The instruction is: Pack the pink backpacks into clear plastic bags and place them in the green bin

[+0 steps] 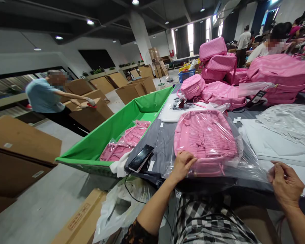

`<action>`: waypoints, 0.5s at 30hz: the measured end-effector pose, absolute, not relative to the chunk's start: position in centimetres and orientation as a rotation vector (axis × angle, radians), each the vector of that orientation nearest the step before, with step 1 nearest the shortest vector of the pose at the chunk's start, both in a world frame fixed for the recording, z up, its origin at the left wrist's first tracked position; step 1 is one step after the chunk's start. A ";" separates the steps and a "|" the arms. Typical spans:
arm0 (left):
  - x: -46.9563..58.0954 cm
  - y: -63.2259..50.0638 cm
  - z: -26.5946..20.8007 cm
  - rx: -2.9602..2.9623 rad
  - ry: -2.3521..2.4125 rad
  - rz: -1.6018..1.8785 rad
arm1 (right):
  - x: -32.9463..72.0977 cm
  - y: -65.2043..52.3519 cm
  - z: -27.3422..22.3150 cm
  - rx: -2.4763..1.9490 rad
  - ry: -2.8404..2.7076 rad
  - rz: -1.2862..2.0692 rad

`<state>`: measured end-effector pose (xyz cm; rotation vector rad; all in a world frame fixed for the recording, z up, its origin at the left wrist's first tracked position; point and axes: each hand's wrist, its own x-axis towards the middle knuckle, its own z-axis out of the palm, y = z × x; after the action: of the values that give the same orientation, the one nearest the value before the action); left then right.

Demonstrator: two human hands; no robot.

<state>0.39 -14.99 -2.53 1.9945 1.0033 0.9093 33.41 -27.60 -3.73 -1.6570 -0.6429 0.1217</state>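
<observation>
A pink backpack (205,135) lies flat on the dark-covered table inside a clear plastic bag (251,164). The loose end of the bag spreads out to the right of the backpack. My left hand (184,165) is at the backpack's lower left corner, its fingers bent and closed on the plastic. Off to the right, my right hand (286,183) pinches the bag's loose edge between thumb and fingers. A black phone (141,158) rests on a white block with a cable, left of my left hand.
Left of the table stands a green bin (91,145) with bagged pink backpacks (127,139). More pink backpacks (279,74) pile up at the back right. Clear plastic bags (292,122) and white sheets lie right. A person (45,95) handles cardboard boxes (91,113) at left.
</observation>
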 end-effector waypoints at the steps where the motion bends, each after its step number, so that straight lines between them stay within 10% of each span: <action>1: 0.6 -14.1 -2.5 1.856 0.976 0.843 | 33.7 -27.3 -3.9 -1.687 -0.641 0.126; 15: 1.6 -12.8 -2.9 1.506 0.931 0.628 | 42.1 -31.0 -3.9 -1.866 -0.576 0.379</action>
<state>1.61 -12.76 -2.93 1.5063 0.9314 0.6278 42.08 -31.01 -3.89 -1.8662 -0.5764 0.3785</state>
